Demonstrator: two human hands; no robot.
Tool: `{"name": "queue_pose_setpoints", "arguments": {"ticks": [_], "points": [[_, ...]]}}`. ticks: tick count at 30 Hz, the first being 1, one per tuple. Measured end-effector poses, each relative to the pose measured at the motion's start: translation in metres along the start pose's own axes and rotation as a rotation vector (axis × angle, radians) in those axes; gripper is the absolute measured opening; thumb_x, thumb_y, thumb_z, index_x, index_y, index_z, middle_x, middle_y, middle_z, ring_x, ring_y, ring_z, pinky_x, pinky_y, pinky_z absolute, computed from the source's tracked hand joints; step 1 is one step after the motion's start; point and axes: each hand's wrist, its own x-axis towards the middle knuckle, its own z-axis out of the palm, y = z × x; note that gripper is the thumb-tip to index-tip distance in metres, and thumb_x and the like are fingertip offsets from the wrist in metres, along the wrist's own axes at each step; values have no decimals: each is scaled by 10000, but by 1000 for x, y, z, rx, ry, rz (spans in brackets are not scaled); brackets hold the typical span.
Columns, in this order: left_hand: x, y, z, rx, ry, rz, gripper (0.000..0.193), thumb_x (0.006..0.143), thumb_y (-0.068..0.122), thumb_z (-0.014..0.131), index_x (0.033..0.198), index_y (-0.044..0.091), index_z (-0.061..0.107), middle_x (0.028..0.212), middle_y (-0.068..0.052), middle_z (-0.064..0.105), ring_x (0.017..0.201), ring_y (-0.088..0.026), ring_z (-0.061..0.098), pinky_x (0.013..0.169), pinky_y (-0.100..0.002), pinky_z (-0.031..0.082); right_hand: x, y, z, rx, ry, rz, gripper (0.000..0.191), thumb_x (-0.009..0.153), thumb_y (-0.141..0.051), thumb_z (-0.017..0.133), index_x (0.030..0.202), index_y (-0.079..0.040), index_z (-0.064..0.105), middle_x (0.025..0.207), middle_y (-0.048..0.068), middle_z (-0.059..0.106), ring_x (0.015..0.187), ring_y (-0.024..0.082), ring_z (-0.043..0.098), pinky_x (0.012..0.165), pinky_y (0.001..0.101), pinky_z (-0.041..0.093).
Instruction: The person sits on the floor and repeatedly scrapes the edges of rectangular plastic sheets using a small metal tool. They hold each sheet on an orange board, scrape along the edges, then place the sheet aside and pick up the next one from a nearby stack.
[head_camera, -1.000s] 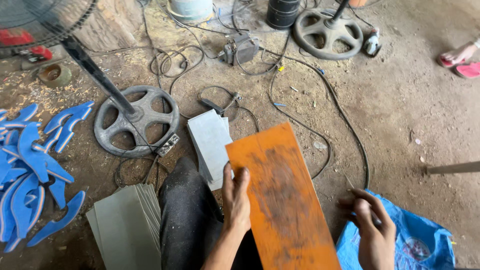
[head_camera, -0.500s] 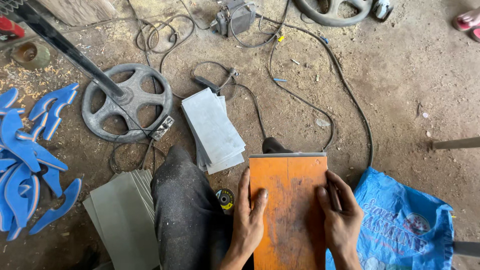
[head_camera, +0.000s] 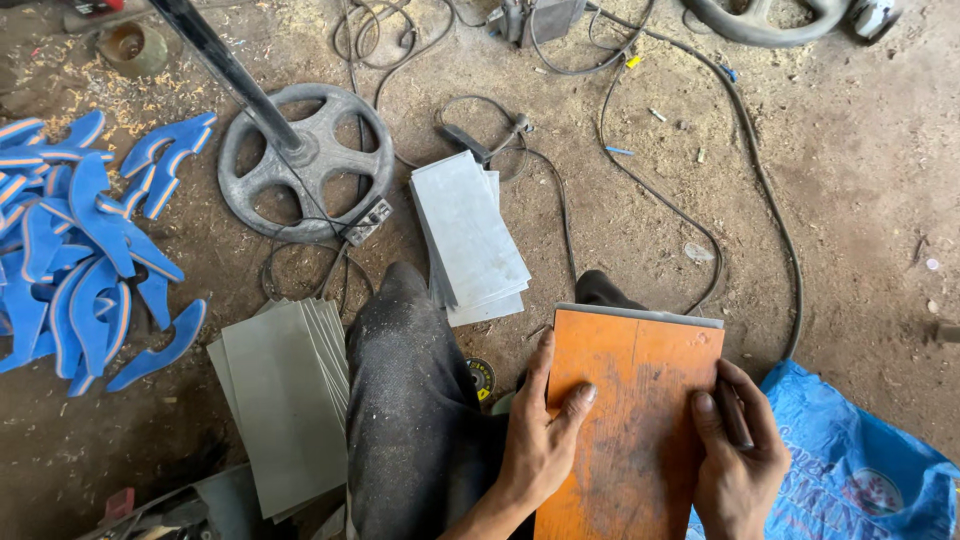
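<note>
On dirt floor, far left: pile of blue curved foam cutouts (head_camera: 75, 235). Next: fanned stack of grey rectangular sheets (head_camera: 285, 400), dusty dark trouser leg (head_camera: 415, 400). Left hand (head_camera: 540, 440) flat, fingers spread on orange rectangular board (head_camera: 630, 420) lying over lap. Right hand (head_camera: 735, 455) clasps board's right edge, dark pencil-like stick (head_camera: 732, 415) under fingers. Blue plastic sack (head_camera: 860, 470) at far right.

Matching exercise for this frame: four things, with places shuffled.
1 orange board
2 blue cutouts
3 round base
4 blue sack

a far left on the floor
b bottom right corner
c under both hands
d around the foot of the dark pole

Pairs: 1-c, 2-a, 3-d, 4-b. The left hand lies flat on the board; the right hand holds its right edge.
</note>
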Motion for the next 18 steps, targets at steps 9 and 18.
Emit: {"name": "queue_pose_setpoints", "arguments": {"ticks": [9, 18], "points": [[2, -10, 3, -10, 16, 24, 712, 1036, 240, 588, 1597, -22, 234, 1589, -312, 383, 1404, -379, 522, 1104, -440, 514, 5, 9, 2, -17, -10, 4, 429, 943, 20, 671, 1369, 4, 621, 1300, 119, 661, 1226, 170, 613, 1057, 304, 496], [-1, -8, 10, -67, 32, -59, 700, 982, 141, 626, 1575, 15, 276, 1524, -241, 466, 1286, -294, 593, 1017, -383, 552, 6, 6, -10, 10, 5, 52, 443, 903, -20, 691, 1341, -4, 628, 1352, 97, 665, 1316, 203, 588, 1086, 327, 481]]}}
